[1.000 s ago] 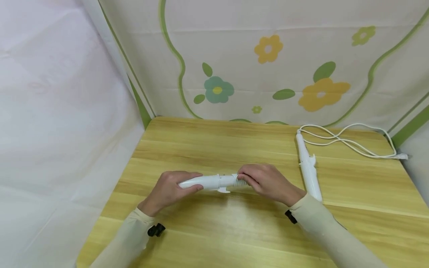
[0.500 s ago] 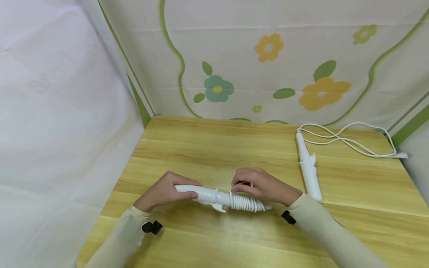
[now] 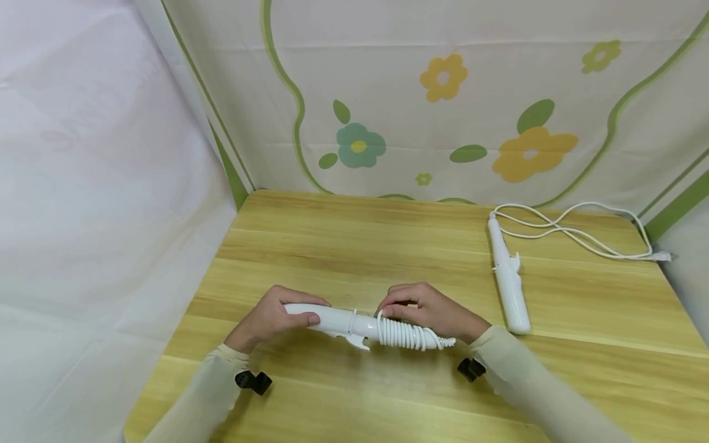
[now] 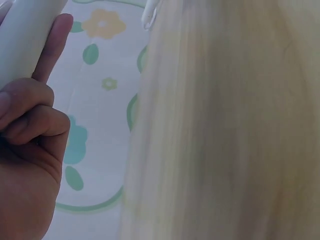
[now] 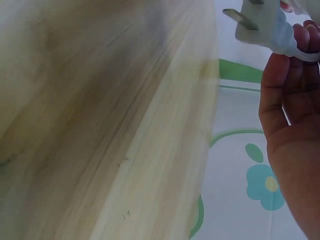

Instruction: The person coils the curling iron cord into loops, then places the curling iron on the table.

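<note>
In the head view, my left hand (image 3: 272,320) grips the thick, smooth end of a white curling iron (image 3: 327,319), with the thumb lying along its near side. The same end (image 4: 25,40) rises at the upper left of the left wrist view. A white cord (image 3: 404,335) is wound in several tight turns round the iron's narrower right part. Above those turns my right hand (image 3: 429,309) pinches the cord's loose end. In the right wrist view, a two-pin plug (image 5: 262,25) sticks out beside the fingertips. A small lever (image 3: 357,341) juts from the iron's near side.
On the right of the wooden table (image 3: 310,246) lies a second white curling iron (image 3: 508,277). Its cord (image 3: 576,231) loops loosely toward the far right corner and ends in a plug (image 3: 661,256). A flower-patterned cloth (image 3: 399,123) hangs behind the table.
The iron has tilted, its right end coming nearer me. My right hand has shifted off the wound part and slightly left, uncovering the cord's turns. The left hand keeps its grip.
</note>
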Motion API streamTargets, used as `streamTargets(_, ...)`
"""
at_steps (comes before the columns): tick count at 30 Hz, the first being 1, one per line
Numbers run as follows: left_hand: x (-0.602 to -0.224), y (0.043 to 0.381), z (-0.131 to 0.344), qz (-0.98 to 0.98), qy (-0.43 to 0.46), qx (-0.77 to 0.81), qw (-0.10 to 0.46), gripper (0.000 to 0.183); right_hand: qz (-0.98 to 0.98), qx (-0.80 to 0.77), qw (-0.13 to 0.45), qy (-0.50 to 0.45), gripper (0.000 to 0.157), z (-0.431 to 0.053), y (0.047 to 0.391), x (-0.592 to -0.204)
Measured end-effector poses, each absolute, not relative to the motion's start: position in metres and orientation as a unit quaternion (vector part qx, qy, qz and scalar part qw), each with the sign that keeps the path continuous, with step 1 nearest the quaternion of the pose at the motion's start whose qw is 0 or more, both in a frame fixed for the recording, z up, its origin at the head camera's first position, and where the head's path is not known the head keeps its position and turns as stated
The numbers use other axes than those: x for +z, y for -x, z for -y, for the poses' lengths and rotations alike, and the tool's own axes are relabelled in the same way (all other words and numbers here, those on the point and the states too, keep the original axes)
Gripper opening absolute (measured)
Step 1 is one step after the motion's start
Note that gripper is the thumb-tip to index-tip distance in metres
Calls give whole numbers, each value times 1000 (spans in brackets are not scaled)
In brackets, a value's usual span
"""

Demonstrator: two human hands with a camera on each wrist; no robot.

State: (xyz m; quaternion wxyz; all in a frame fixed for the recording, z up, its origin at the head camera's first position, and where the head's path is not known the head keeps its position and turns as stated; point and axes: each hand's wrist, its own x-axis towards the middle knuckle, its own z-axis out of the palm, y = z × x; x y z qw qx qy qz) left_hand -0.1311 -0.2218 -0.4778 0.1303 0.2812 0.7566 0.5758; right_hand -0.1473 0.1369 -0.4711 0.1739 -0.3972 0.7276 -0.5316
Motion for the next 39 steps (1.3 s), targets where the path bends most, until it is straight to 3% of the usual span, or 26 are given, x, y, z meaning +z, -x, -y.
streamTargets(12,-486,135,223,-728,-274,619,111,25,-733,-533,117,407,20,-138,152,-466)
streamTargets(21,-486,132,219,-737,-224,633,78,29,-679,-596,208,374,16,-130,143,-472)
streamTargets(29,-485,132,200,-773,-125,622,-5,24,-753,-567,188,276,43,-125,138,-489)
streamTargets(39,-488,128,183,-797,-97,593,-57,28,-744,-606,192,205,36,-124,136,-484)
